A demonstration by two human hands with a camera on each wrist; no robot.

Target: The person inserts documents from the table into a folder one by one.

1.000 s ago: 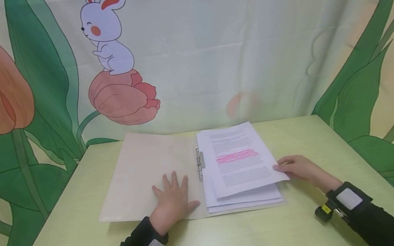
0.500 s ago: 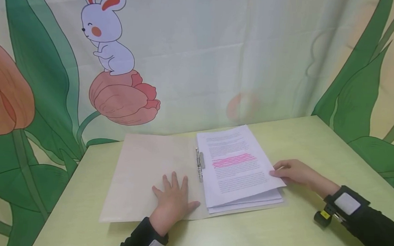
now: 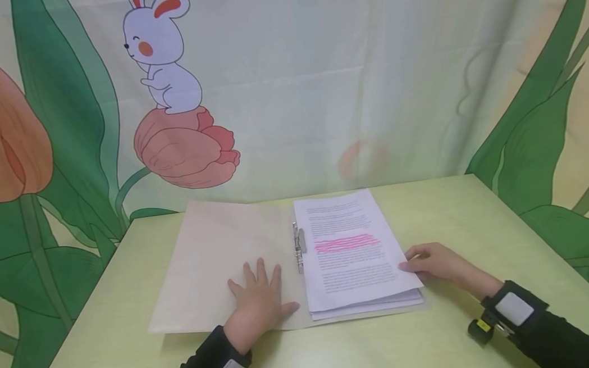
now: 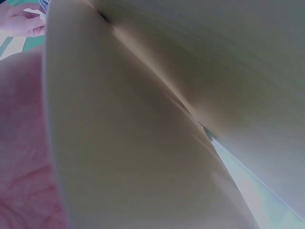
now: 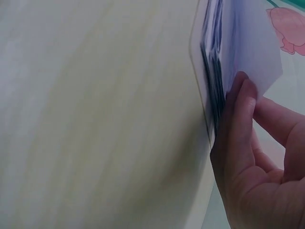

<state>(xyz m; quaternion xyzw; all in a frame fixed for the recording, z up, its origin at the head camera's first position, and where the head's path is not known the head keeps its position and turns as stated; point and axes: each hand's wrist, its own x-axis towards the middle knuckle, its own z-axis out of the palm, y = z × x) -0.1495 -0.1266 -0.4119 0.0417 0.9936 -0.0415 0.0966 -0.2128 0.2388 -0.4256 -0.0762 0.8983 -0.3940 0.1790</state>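
Observation:
An open beige folder (image 3: 220,241) lies on the table with a metal clip (image 3: 298,243) along its fold. On its right half is a stack of printed paper (image 3: 368,310). The top sheet (image 3: 345,271) bears pink highlighter lines, and its near right corner is slightly lifted. My right hand (image 3: 439,262) pinches that sheet's right edge between thumb and fingers; the right wrist view shows the hand (image 5: 257,148) at the edge of the stack. My left hand (image 3: 258,300) rests with spread fingers on the folder's left cover. The left wrist view shows the cover's underside (image 4: 119,129) beside my palm.
The pale yellow-green table (image 3: 345,356) extends around the folder on all sides. Behind it hangs a curtain (image 3: 300,94) printed with a rabbit and tulips, close to the table's back edge.
My right hand has lowered the top sheet toward the stack, moving slightly left and nearer. The sheet now lies flatter and more in line with the papers below. The left hand has stayed put.

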